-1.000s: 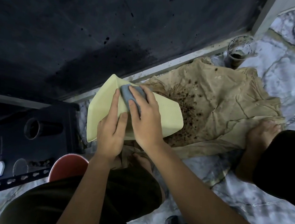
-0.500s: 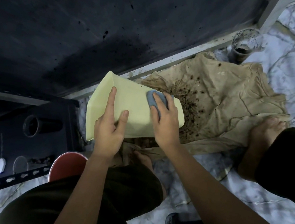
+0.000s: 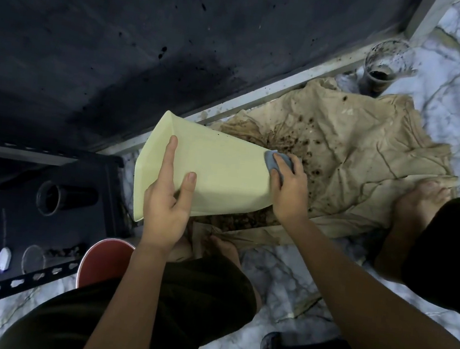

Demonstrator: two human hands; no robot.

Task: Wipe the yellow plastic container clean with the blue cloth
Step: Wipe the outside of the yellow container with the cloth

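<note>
While the left hand point(image 3: 166, 210) clasps the yellow container point(image 3: 218, 170), the right hand point(image 3: 287, 186) pinches the blue cloth point(image 3: 271, 161) against its base.

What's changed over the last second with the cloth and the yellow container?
The right hand has slid the blue cloth along the yellow container, from beside the left hand to the narrow far end over the stained brown sheet. Nothing was let go: the left hand still steadies the container near its wide end, and the glass has stayed put.

A home floor corner: marble-patterned tiles point(image 3: 310, 292), bare feet, a soil-stained cloth point(image 3: 355, 148) and black shelving point(image 3: 10, 284).
</note>
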